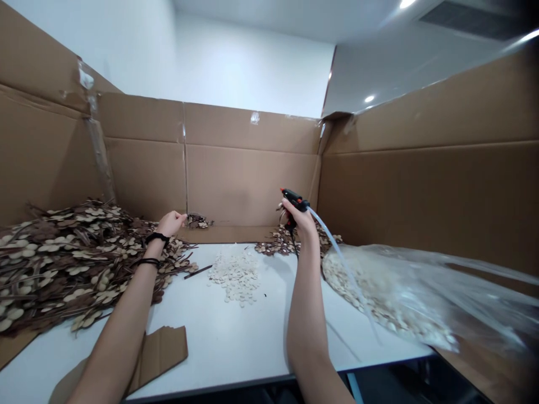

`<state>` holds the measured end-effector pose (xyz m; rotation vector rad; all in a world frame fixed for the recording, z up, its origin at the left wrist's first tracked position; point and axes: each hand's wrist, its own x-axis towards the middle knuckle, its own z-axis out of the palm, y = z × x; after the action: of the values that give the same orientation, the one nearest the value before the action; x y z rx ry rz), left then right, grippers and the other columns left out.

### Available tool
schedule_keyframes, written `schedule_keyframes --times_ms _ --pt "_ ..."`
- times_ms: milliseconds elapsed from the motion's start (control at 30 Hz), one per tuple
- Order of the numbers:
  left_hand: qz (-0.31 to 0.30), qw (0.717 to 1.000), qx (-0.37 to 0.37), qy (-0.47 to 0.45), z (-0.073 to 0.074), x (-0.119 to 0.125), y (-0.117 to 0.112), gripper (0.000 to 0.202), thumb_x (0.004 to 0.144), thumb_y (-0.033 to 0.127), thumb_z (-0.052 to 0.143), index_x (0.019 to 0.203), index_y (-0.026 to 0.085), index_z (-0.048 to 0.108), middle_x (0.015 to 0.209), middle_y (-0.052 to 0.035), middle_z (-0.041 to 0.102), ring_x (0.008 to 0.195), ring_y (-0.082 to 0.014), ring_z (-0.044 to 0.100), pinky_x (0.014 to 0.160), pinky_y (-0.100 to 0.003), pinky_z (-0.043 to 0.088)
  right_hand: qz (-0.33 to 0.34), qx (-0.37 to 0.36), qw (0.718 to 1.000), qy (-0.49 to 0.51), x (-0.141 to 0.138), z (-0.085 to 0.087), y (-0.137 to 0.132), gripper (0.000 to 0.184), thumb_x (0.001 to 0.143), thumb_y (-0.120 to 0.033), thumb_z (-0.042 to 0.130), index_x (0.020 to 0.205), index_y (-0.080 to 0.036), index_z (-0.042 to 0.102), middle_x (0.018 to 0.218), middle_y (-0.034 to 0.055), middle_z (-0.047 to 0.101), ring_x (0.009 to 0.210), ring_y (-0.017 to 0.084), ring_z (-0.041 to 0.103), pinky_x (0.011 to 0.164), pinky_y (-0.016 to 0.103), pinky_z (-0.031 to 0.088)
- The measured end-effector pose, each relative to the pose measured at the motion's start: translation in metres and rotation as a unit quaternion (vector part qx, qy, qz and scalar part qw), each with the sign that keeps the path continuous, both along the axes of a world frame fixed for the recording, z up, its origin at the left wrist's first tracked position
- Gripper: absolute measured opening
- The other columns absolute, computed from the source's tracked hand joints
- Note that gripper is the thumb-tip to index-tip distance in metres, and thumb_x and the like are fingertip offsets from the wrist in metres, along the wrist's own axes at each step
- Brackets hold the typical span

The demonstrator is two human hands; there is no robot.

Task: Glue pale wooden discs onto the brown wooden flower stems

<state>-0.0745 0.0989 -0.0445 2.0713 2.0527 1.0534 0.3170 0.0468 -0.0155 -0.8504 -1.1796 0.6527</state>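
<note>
My right hand [304, 219] is wrapped round the handle of a black glue gun [295, 198] with orange parts, its nozzle tilted up and to the left. From the gun's back a long, pale glue stick [326, 229] bends down to the right. My left hand [170, 224] is closed with its fingers pinched, and anything in them is too small to make out. Just beyond those fingertips lies a small dark heap of pieces [197, 221]. White disc-like pieces [236, 276] are spread on the white table [236, 342] between my arms.
Cardboard walls [252, 179] surround the table on three sides. A large pile of brown and cream flower shapes [80, 252] with stems fills the left. Brown pieces [275, 241] lie at the back. On the right is a clear plastic bag [391, 286]; a cardboard scrap [162, 353] lies in front.
</note>
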Motion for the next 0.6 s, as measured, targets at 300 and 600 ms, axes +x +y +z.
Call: schedule_keyframes --times_ms 300,600 --pt "-0.002 1.0 0.002 -0.008 0.002 0.003 -0.003 0.036 0.086 0.037 0.033 0.06 0.02 0.05 0.061 -0.0031 0.063 0.062 -0.0175 0.056 0.057 -0.024 0.033 -0.197 -0.108 0.973 -0.056 0.016 -0.013 0.015 0.039 0.063 -0.033 0.072 0.093 -0.01 0.066 0.082 0.0085 0.068 0.068 0.018 0.059 0.063 0.029 0.046" --pt "-0.021 1.0 -0.012 0.008 0.003 0.009 -0.002 0.034 0.083 0.039 0.038 0.056 0.02 0.047 0.054 -0.0034 0.054 0.057 -0.0181 0.051 0.053 -0.026 0.029 -0.349 -0.073 0.934 -0.004 0.027 -0.028 0.04 0.038 0.072 -0.042 0.062 0.094 -0.011 0.063 0.078 0.0115 0.067 0.082 0.025 0.063 0.069 0.03 0.047"
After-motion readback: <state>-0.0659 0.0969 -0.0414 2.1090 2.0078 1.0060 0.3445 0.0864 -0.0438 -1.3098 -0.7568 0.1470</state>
